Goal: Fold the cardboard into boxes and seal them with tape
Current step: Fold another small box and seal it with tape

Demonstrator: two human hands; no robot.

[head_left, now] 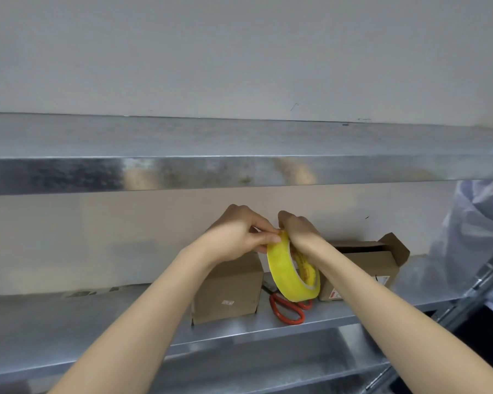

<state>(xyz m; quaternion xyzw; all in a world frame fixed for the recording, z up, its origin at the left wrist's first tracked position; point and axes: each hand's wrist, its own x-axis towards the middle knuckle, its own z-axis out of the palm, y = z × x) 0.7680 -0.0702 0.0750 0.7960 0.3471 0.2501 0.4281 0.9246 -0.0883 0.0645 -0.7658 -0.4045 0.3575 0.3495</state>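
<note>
Both your hands are up at the tape roll (289, 277), held in the air above the lower shelf (97, 322).

- Your right hand (299, 231) clamps the roll from above, fingers curled over its top. The roll hangs below on edge, with the yellow band facing left and near and the hole facing right.
- Your left hand (239, 231) pinches the top rim of the roll with thumb and forefinger, right against the right hand. It is probably picking for the tape end, but no free end is visible.
- The key relation: the left box (228, 291) stands directly below your left wrist, so it is the nearer target. Tape would pull leftward and down onto it.
- The right box (362, 263) sits beyond your right forearm with a flap open at its far right. Its inside is dark and no contents can be seen.
- The top of the left box is hidden by your wrist, so you can't tell whether it is closed.
- The red-handled scissors (285, 311) lie on the shelf between the boxes, just under the roll.
</note>
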